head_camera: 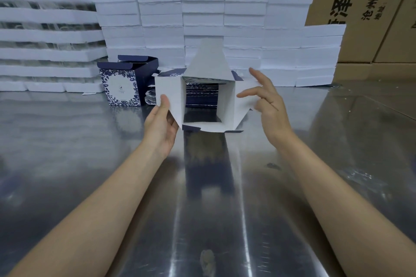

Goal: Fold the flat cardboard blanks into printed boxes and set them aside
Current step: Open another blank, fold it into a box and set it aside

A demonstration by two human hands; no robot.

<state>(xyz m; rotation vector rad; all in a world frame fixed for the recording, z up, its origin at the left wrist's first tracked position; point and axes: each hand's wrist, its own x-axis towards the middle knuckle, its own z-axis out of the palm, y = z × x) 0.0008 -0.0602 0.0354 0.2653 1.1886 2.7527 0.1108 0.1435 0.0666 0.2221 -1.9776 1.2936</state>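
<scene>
Head view: blank (208, 99) opened into a square tube, held in the air above the steel table (337, 141), open end toward the camera, white inner walls visible, four end flaps splayed outward

Left hand (161, 123) pinching the left side flap (167, 94), thumb on the white face, remaining digits behind the panel; only grip on the tube at this moment

Right hand (267, 105) released, digits spread, index reaching toward the right side flap (246, 94); contact with the card not resolvable, appears just beside it

Top flap (208, 60) standing upright and tapered; bottom flap (211, 127) low, near the table surface

Finished box (126, 81) upright on the table to the left, lid flaps open, well apart from the tube. Stack of flat blanks (200, 92) seen through the tube, lying behind it. Wall of white foam blocks (202, 18) at the back, brown cartons (360, 7) behind that

Risks, as judgement:
- single pinch on one flap: tube likely to skew or collapse back toward flat if pushed from the right without counter-support
- side flaps folded in wrong order: tuck flap blocked, possible crease or tear at the score line
- tapered top flap forced in off-square: corner crush, printed face marked
- slick table: box sliding if pressed down to close
</scene>
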